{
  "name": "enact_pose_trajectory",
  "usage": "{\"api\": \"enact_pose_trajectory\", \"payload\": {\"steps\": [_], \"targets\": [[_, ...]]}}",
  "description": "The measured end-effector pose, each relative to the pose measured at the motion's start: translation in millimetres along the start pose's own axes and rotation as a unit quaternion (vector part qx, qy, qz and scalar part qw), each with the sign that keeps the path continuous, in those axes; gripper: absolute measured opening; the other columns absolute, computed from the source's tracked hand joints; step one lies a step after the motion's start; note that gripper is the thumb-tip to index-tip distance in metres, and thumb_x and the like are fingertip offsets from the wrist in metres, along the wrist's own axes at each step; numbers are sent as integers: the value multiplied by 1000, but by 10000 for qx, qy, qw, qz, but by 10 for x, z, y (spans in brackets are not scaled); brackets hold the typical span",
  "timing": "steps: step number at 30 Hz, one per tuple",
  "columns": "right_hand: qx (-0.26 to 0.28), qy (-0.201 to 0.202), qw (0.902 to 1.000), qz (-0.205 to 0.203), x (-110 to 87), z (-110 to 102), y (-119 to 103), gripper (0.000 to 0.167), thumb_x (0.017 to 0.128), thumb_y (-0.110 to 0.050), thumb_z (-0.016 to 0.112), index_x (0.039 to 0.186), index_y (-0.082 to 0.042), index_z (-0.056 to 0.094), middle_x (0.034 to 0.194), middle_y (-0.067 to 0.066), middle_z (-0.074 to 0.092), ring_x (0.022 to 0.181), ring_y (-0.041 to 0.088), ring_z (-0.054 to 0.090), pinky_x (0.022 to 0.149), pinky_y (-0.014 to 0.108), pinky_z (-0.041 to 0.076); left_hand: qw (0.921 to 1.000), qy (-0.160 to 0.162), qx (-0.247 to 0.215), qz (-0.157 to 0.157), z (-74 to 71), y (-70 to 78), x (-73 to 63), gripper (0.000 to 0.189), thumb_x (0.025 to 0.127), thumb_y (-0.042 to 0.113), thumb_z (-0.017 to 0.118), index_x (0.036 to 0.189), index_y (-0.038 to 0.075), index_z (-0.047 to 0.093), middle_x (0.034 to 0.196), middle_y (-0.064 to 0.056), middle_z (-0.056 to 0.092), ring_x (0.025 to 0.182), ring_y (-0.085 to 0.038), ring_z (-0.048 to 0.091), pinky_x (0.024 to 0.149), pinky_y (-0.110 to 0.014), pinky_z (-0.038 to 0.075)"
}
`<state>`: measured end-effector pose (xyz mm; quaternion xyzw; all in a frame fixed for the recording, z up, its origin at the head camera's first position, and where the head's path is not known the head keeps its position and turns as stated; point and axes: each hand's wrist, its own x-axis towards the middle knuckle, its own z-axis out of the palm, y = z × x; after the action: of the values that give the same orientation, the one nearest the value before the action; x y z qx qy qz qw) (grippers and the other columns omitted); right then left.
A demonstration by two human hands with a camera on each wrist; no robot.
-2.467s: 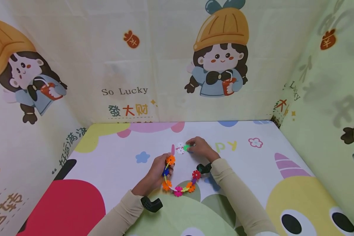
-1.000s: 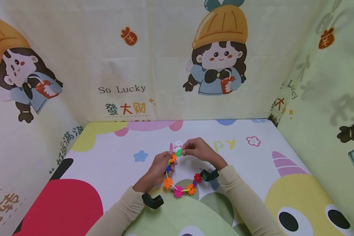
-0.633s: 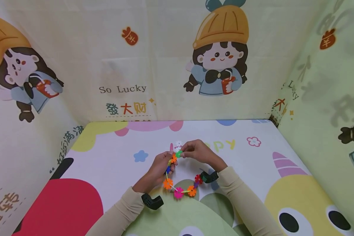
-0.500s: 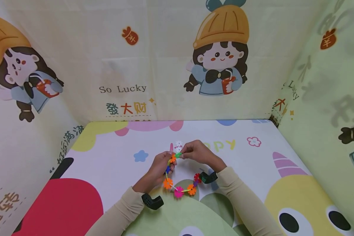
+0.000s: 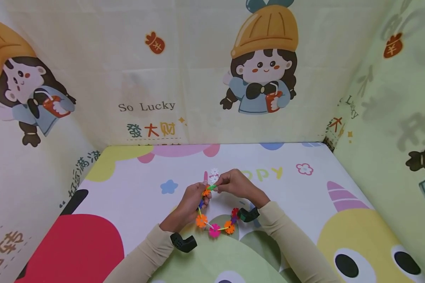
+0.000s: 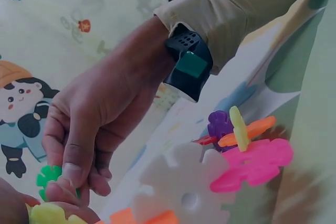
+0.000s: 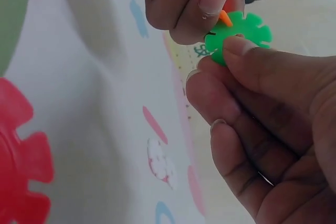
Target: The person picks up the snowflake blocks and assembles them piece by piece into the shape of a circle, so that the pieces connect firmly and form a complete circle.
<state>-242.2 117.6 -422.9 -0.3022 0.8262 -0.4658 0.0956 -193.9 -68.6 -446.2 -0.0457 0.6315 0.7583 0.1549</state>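
My left hand (image 5: 189,204) grips one end of a curved chain of slotted plastic snowflake discs, near an orange disc (image 5: 206,191). Between my right hand's (image 5: 240,184) thumb and fingers is a green snowflake disc (image 7: 249,27), its edge against the orange disc (image 7: 224,18) in the right wrist view. How deep their slots meet, I cannot tell. The chain loops toward me through blue, another orange disc (image 5: 201,221), a pink disc (image 5: 214,230) and a purple disc (image 6: 219,124) to a red disc (image 7: 21,156). Left fingers partly hide the held end.
Small white flower-shaped pieces (image 5: 214,175) lie just beyond the hands on the printed tabletop (image 5: 127,196). Black camera mounts (image 5: 183,242) sit on both wrists. Patterned cloth walls (image 5: 198,78) enclose the back and sides.
The right hand has brought the green disc from beside the white pieces left and nearer to the orange disc. During the last second the green disc has turned edge-on, with the left hand nearly still.
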Motion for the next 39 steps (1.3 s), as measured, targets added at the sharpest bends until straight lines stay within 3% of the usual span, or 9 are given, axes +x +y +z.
{"api": "enact_pose_trajectory", "payload": {"steps": [5, 9, 14, 21, 28, 35, 39], "targets": [[-181, -190, 9996, 46, 52, -42, 21, 11, 90, -4, 68, 99, -2, 74, 83, 2, 72, 76, 20, 67, 64, 27, 50, 9998, 119, -79, 156, -10, -4, 14, 33, 107, 29, 36, 116, -1, 49, 79, -5, 57, 56, -13, 47, 51, -21, 43], [-319, -26, 9990, 306, 102, -106, 116, 21, 91, -8, 68, 110, 1, 71, 95, 6, 73, 83, 22, 68, 67, 27, 51, 9988, 367, -183, 279, -52, 0, 23, 36, 107, 22, 31, 127, -3, 48, 84, -7, 62, 57, -13, 50, 55, -23, 47], [-731, 359, 9946, 645, 138, -189, 208, 17, 91, -9, 69, 106, -1, 74, 99, 5, 71, 86, 17, 62, 74, 29, 52, 9980, 458, -409, 168, -115, 0, 14, 40, 104, 16, 26, 134, -3, 45, 87, -9, 64, 57, -13, 52, 60, -25, 50], [-835, 385, 9936, 653, 228, -177, 265, 17, 92, -6, 65, 104, 2, 74, 99, 8, 71, 82, 17, 59, 72, 28, 51, 9973, 382, -626, -56, -105, 14, -29, 46, 105, 22, 27, 136, -2, 49, 87, -7, 56, 59, -13, 48, 62, -23, 49], [-833, 418, 9921, 836, 328, -114, 329, 14, 91, -4, 66, 101, 0, 75, 97, 9, 71, 78, 17, 56, 67, 26, 47, 9972, 488, -466, -324, -77, -10, -14, 42, 104, 28, 41, 134, 1, 54, 81, -3, 52, 57, -12, 47, 57, -20, 46], [-882, 601, 9895, 975, 396, -49, 452, 14, 90, -4, 68, 101, -1, 75, 95, 6, 72, 82, 16, 60, 72, 28, 50, 9979, 428, -363, -328, -108, -54, 13, 40, 105, 26, 40, 134, 1, 54, 84, -4, 52, 59, -11, 48, 58, -20, 47], [-725, 503, 9908, 1023, 442, -13, 485, 15, 88, -4, 69, 102, -1, 75, 96, 6, 72, 82, 17, 61, 73, 29, 51, 9981, 382, -339, -352, -130, -65, 11, 40, 106, 25, 39, 135, 1, 53, 87, -4, 52, 61, -12, 47, 61, -20, 47]]}}
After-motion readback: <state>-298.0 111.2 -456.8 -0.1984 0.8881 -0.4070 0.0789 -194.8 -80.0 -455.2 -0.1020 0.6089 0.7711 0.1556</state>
